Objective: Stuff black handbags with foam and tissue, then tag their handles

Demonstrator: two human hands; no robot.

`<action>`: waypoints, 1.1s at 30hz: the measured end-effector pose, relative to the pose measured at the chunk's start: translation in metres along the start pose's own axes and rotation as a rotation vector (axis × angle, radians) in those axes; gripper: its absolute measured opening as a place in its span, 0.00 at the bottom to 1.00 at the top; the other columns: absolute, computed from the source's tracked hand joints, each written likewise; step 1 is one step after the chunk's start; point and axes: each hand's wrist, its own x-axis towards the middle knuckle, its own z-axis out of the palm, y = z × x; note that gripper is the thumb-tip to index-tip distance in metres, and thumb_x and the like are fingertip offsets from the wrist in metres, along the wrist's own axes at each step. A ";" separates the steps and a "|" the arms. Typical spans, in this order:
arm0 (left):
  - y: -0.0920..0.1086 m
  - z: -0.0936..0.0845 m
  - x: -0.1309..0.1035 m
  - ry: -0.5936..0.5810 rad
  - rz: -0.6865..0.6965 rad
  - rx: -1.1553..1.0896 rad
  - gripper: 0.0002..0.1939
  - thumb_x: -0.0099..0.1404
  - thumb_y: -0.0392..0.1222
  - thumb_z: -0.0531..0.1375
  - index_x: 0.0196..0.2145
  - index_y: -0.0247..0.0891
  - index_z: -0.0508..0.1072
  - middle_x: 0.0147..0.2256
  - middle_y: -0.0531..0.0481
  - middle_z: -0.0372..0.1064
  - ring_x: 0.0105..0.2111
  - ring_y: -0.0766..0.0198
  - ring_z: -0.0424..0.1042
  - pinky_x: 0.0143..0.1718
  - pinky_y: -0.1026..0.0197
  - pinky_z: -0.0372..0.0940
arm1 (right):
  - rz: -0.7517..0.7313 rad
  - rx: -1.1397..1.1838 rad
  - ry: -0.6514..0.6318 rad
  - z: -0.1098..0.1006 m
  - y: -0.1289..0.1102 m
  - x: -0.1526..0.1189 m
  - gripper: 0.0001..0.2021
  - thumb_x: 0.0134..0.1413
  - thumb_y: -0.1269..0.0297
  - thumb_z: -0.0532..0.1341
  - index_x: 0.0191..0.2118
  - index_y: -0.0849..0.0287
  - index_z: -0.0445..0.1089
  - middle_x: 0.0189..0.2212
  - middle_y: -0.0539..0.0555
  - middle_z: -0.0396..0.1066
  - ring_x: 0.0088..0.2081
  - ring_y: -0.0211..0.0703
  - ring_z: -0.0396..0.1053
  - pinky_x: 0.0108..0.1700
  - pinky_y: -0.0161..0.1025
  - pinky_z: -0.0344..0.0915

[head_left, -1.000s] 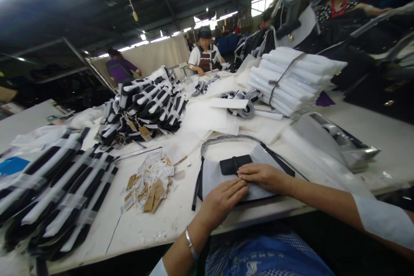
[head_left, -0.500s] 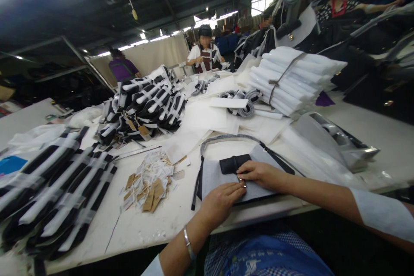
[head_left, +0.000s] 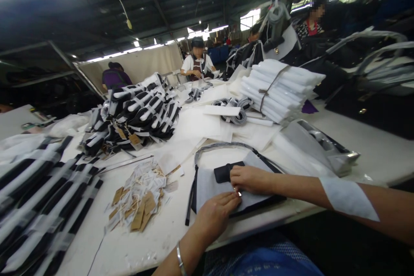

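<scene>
A black handbag (head_left: 207,185) lies on the white table near its front edge, its front covered by a pale grey sheet and its wrapped handle arched away from me. A black flap (head_left: 223,173) shows on top of the sheet. My right hand (head_left: 250,180) is closed at the flap's lower end, fingers bent around a small shiny metal clasp (head_left: 239,194). From the left, my left hand (head_left: 218,209) rests on the bag's lower part, fingers together, their tips at the same clasp. The fingers hide most of the clasp.
Left of the bag lies a pile of tags (head_left: 142,207). Wrapped black straps (head_left: 42,207) and a heap of bundles (head_left: 142,110) stand further left. Tied white foam (head_left: 278,88) and a plastic-wrapped item (head_left: 318,148) are at the right. A person (head_left: 197,62) works across the table.
The view has shifted a little. My right hand has closed more over the flap's end and clasp, covering more of them. My left hand stays beside it on the bag.
</scene>
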 end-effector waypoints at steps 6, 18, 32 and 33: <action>-0.002 0.004 0.000 0.000 -0.007 -0.032 0.28 0.66 0.23 0.51 0.59 0.41 0.68 0.59 0.50 0.69 0.59 0.64 0.67 0.61 0.60 0.62 | 0.093 -0.018 -0.004 -0.016 0.004 -0.002 0.04 0.57 0.67 0.64 0.35 0.57 0.77 0.34 0.52 0.75 0.34 0.39 0.72 0.37 0.33 0.67; -0.011 0.009 0.003 0.117 0.122 0.079 0.21 0.68 0.28 0.53 0.56 0.39 0.70 0.56 0.51 0.72 0.55 0.65 0.71 0.59 0.65 0.63 | 0.564 -0.441 0.330 -0.117 0.161 0.086 0.25 0.55 0.75 0.61 0.59 0.74 0.66 0.60 0.75 0.63 0.62 0.65 0.60 0.61 0.58 0.57; -0.009 0.012 -0.006 0.027 -0.046 -0.019 0.27 0.68 0.27 0.53 0.61 0.44 0.66 0.58 0.52 0.70 0.58 0.64 0.68 0.59 0.60 0.65 | -0.210 -0.462 0.365 -0.053 -0.002 -0.028 0.20 0.64 0.77 0.52 0.59 0.63 0.68 0.54 0.59 0.73 0.55 0.46 0.70 0.58 0.48 0.65; -0.008 0.012 -0.006 0.018 -0.059 -0.015 0.26 0.68 0.27 0.53 0.61 0.45 0.66 0.58 0.52 0.70 0.57 0.64 0.70 0.58 0.60 0.66 | -0.197 -0.455 0.339 -0.043 -0.012 -0.040 0.20 0.64 0.77 0.52 0.59 0.63 0.67 0.54 0.60 0.73 0.54 0.46 0.71 0.57 0.47 0.67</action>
